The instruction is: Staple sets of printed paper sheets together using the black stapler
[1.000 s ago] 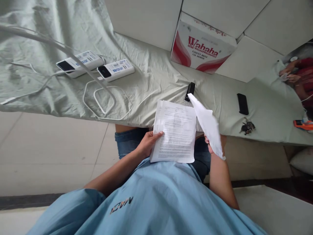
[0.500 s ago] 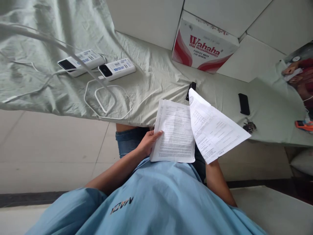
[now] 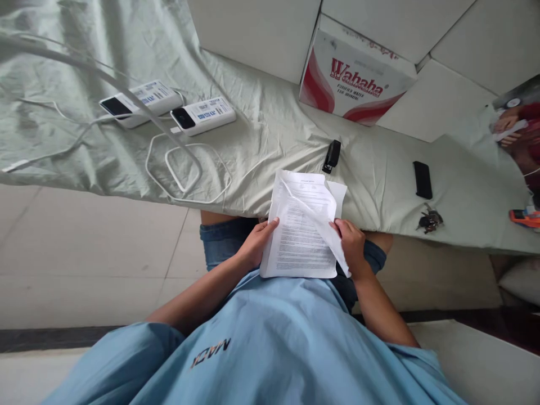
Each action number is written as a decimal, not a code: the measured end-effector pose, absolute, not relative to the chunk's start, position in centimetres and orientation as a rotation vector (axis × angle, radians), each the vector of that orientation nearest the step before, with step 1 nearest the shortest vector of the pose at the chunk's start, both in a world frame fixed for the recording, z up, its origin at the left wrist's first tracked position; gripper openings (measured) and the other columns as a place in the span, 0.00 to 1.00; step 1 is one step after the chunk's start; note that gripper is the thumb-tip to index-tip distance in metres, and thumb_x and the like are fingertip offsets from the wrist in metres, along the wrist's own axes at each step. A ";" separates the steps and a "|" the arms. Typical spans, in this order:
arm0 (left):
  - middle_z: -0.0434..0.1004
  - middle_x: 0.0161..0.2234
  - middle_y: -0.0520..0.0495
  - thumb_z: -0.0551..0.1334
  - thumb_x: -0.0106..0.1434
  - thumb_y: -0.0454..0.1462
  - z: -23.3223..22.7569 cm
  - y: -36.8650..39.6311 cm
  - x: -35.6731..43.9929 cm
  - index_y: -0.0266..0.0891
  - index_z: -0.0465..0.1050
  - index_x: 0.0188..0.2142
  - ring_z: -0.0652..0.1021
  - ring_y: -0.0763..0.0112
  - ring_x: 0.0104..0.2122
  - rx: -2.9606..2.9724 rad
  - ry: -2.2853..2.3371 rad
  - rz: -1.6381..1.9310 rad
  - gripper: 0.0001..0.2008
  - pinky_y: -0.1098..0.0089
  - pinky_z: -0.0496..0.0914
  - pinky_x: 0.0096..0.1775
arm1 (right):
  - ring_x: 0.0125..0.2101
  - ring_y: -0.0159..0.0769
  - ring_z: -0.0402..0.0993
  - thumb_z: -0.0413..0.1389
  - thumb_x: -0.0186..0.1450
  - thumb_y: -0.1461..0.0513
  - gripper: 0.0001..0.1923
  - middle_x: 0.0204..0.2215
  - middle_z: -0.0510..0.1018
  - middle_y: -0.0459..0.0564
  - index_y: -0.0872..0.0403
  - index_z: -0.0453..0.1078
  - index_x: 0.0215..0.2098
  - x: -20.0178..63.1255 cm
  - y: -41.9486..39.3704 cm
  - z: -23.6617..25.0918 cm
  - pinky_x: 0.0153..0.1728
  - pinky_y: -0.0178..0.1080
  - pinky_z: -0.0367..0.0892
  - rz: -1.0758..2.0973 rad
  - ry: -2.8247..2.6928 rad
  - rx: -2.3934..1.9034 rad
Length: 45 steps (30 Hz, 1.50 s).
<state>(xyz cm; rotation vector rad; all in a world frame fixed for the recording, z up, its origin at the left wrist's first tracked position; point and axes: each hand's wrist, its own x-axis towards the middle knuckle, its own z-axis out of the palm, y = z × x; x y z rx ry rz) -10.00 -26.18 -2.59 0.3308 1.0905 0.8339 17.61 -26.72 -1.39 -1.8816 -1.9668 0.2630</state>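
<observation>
Head view of a seated person holding a sheaf of printed papers [image 3: 297,242] over the lap, at the near edge of a table covered with a pale green cloth [image 3: 261,135]. The left hand [image 3: 257,244] grips the sheaf's left margin, thumb on the printed face and fingers curled beneath. The right hand [image 3: 352,247] is closed on the right margin, pinching a loose top sheet [image 3: 324,225] that lies bent diagonally across the page under it. A further page corner shows behind the sheaf at upper right.

On the cloth just beyond the papers lies a black stapler [image 3: 331,156]. To the right, well apart, lie a black phone [image 3: 422,179] and a bunch of keys [image 3: 429,219]. At upper left, two white power banks [image 3: 169,107] lie side by side, with white cables [image 3: 185,174] looped in front of them. A red-and-white Wahaha carton [image 3: 354,84] stands at the far side against white blocks. At the right edge, another person's hands [image 3: 508,124] and a red sleeve are partly in view.
</observation>
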 end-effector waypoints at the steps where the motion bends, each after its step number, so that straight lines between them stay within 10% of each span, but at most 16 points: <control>1: 0.87 0.36 0.38 0.76 0.54 0.56 -2.7 -26.2 -10.0 0.34 0.82 0.38 0.86 0.53 0.36 0.327 1.085 0.835 0.27 0.64 0.78 0.36 | 0.35 0.46 0.79 0.48 0.77 0.49 0.22 0.32 0.83 0.57 0.49 0.80 0.39 17.5 -26.6 -1.4 0.40 0.45 0.69 0.206 -2.006 -1.882; 10: 0.88 0.42 0.35 0.72 0.57 0.63 -2.8 -26.2 -10.1 0.34 0.83 0.46 0.86 0.45 0.43 0.354 0.926 0.819 0.35 0.56 0.79 0.46 | 0.29 0.38 0.74 0.52 0.78 0.55 0.16 0.27 0.80 0.51 0.52 0.76 0.36 18.1 -28.4 -3.3 0.35 0.39 0.65 -0.197 -2.007 -1.679; 29: 0.86 0.31 0.42 0.83 0.41 0.48 -3.5 -26.4 -9.8 0.34 0.83 0.35 0.83 0.60 0.30 0.300 1.069 0.782 0.27 0.63 0.79 0.36 | 0.31 0.45 0.77 0.50 0.71 0.41 0.26 0.31 0.84 0.57 0.52 0.76 0.35 19.9 -28.3 -3.5 0.37 0.43 0.66 0.447 -1.551 -2.107; 37: 0.87 0.33 0.40 0.82 0.48 0.47 -4.0 -26.5 -9.4 0.34 0.83 0.37 0.84 0.59 0.32 0.306 1.066 0.776 0.23 0.63 0.79 0.37 | 0.34 0.41 0.77 0.64 0.62 0.40 0.25 0.33 0.83 0.49 0.51 0.75 0.39 19.2 -30.0 -5.0 0.39 0.41 0.72 1.144 -1.042 -1.749; 45: 0.87 0.33 0.41 0.72 0.64 0.51 -4.1 -26.7 -9.2 0.36 0.81 0.35 0.85 0.60 0.32 0.285 1.180 0.852 0.19 0.69 0.78 0.33 | 0.31 0.37 0.72 0.60 0.66 0.44 0.21 0.31 0.82 0.47 0.53 0.78 0.36 21.8 -29.2 -4.0 0.37 0.39 0.67 0.726 -1.279 -1.948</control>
